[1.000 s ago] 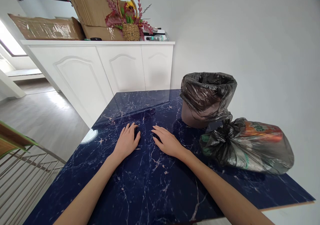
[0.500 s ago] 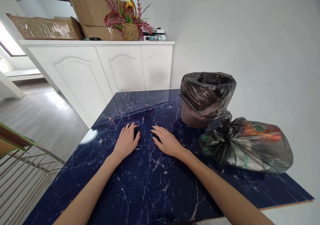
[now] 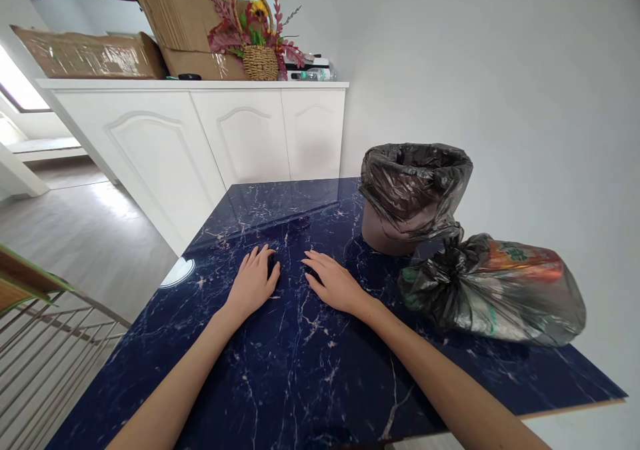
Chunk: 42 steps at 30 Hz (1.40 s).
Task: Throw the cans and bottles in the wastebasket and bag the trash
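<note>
My left hand lies palm down on the dark blue marbled table, fingers apart, holding nothing. To its right, my right hand also rests flat on the surface with its fingers spread and nothing in it. Beyond my right hand, toward the wall, stands a brownish bin lined with a black plastic bag folded over its rim. A tied, filled black see-through bag lies on its side at the right, its knot toward the bin. Neither hand touches the bin or the bags.
Behind the table is a white cabinet bearing cardboard boxes, a wicker flower basket and a plastic bottle. A metal rack stands at the lower left. A grey wall borders the right side.
</note>
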Each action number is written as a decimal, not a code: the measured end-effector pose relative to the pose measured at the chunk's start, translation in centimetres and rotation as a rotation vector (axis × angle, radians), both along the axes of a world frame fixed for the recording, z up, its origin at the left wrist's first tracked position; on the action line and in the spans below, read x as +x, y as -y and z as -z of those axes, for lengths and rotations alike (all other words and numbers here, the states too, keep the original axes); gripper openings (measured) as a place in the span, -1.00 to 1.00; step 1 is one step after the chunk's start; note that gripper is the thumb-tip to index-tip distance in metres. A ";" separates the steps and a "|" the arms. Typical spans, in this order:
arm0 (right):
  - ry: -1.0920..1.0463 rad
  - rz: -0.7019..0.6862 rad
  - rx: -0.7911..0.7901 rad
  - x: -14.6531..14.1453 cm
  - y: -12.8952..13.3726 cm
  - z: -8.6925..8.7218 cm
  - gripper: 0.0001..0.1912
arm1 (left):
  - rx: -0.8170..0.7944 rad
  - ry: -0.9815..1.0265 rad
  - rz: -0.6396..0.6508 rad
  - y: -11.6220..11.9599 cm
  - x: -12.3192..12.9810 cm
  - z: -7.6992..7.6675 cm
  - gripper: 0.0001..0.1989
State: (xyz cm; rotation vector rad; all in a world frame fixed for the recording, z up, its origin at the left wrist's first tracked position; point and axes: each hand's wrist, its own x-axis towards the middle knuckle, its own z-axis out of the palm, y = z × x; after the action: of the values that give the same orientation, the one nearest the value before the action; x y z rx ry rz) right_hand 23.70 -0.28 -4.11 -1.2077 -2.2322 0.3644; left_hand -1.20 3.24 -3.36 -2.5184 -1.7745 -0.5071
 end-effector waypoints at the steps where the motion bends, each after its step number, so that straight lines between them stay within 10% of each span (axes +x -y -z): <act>1: -0.001 0.000 -0.003 0.0 0.0 0.0 -0.48 | -0.001 0.000 -0.001 0.0 0.0 0.0 -0.47; 42: -0.006 -0.003 0.004 0.0 -0.1 0.2 -0.49 | -0.003 0.003 0.008 0.1 -0.1 0.0 -0.45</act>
State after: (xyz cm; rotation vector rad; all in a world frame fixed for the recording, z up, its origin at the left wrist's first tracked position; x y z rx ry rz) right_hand 23.71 -0.22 -4.35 -1.1991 -2.2286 0.3640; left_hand -1.26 3.14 -3.36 -2.5298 -1.7679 -0.5090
